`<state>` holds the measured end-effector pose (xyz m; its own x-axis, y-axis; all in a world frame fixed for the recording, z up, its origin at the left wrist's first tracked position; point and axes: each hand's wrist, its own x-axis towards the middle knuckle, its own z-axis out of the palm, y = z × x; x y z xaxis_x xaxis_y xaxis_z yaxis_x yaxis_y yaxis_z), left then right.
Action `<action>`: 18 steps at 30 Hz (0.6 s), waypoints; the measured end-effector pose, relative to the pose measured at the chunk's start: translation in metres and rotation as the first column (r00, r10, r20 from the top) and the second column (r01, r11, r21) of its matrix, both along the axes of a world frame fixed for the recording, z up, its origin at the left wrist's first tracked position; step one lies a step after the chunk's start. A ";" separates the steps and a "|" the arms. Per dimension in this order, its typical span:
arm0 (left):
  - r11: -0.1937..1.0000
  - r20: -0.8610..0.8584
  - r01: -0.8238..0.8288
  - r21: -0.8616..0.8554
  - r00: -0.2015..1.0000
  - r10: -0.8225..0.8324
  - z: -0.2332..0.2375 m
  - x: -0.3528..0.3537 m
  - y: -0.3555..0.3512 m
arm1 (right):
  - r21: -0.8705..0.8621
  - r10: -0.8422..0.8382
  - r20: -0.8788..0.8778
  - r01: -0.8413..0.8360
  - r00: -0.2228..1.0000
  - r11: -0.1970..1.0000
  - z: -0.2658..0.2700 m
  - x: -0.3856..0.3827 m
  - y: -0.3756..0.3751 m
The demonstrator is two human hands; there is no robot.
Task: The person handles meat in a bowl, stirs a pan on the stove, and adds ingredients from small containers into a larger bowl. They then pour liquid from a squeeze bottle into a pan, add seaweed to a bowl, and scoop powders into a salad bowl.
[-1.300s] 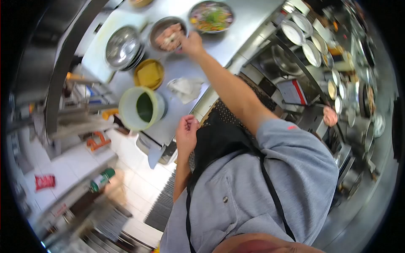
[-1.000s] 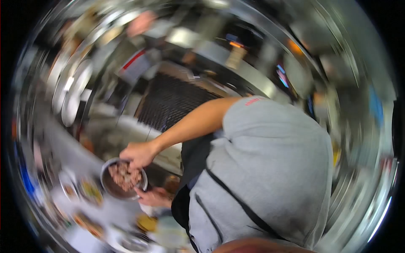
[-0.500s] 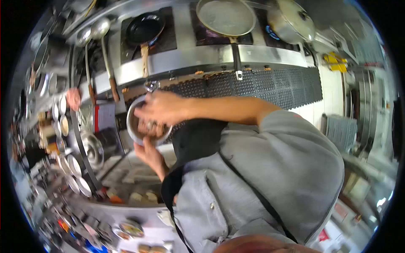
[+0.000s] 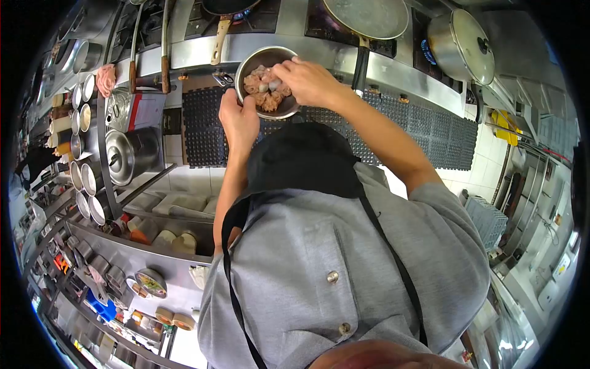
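Observation:
A metal bowl point(image 4: 290, 106) holds several pieces of pale pink raw meat point(image 4: 270, 100), with some greyish bits among them. My left hand point(image 4: 239, 123) grips the bowl at its left rim, thumb over the edge. From the right, my right hand point(image 4: 307, 83) reaches into the bowl, its fingers closed around a piece of the meat near the upper right. Just beyond the bowl is the stove, where a frying pan with a wooden handle point(image 4: 220, 42) sits to the left and a wide pan point(image 4: 369, 17) to the right.
A lidded pot point(image 4: 461, 49) stands over a blue flame at the right of the stove. Long-handled ladles point(image 4: 165, 46) lie at the left. A large lidded pot point(image 4: 132, 154) and a pink cloth point(image 4: 106, 80) are further left. A black perforated mat point(image 4: 203, 126) covers the floor.
The bowl and both hands have moved up and right in view, nearer the stove front. My left hand has shifted from the bowl's lower side to its left rim.

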<state>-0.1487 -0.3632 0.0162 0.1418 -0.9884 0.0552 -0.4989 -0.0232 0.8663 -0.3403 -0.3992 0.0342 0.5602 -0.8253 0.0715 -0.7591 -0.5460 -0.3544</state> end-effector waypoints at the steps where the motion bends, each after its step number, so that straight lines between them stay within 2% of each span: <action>1: 1.000 0.040 0.004 -0.012 0.999 -0.004 -0.002 -0.001 -0.001 | 0.074 -0.048 0.010 0.047 0.999 0.996 0.000 -0.001 0.002; 3: 1.000 0.090 -0.001 -0.010 0.996 0.002 0.000 -0.006 0.001 | 0.032 -0.048 -0.002 0.048 0.999 0.998 -0.002 -0.006 0.005; 7: 1.000 0.070 -0.025 0.001 0.997 0.025 -0.005 -0.008 0.000 | -0.088 -0.063 -0.023 0.061 0.998 0.994 -0.005 -0.016 0.006; 11: 0.999 0.061 -0.027 0.020 0.998 0.026 0.001 -0.013 -0.002 | -0.061 -0.059 0.009 0.060 0.998 0.996 -0.005 -0.023 0.000; 13: 0.999 0.056 -0.020 0.034 0.998 0.018 0.003 -0.015 -0.001 | -0.008 0.030 0.192 -0.029 0.981 1.000 -0.014 -0.030 -0.008; 14: 0.999 0.073 -0.032 0.026 0.997 0.030 0.002 -0.015 -0.001 | -0.011 0.027 0.191 -0.025 0.981 1.000 -0.017 -0.031 -0.007; 15: 0.999 0.085 -0.037 0.010 0.996 0.036 0.002 -0.016 -0.004 | 0.292 -0.188 0.451 0.055 0.872 0.955 -0.016 -0.033 -0.008; 16: 1.000 0.073 -0.026 -0.010 0.997 0.027 0.002 -0.018 -0.005 | 0.565 -0.438 0.596 0.036 0.673 0.824 -0.012 -0.038 -0.011; 17: 0.999 0.047 -0.030 0.020 0.998 0.029 0.002 -0.018 -0.004 | 0.800 -0.721 0.600 -0.258 0.345 0.542 -0.007 -0.043 -0.015; 18: 0.998 0.028 -0.036 0.055 0.999 0.034 0.000 -0.017 -0.003 | 0.792 -0.713 0.610 -0.249 0.345 0.557 -0.003 -0.049 -0.021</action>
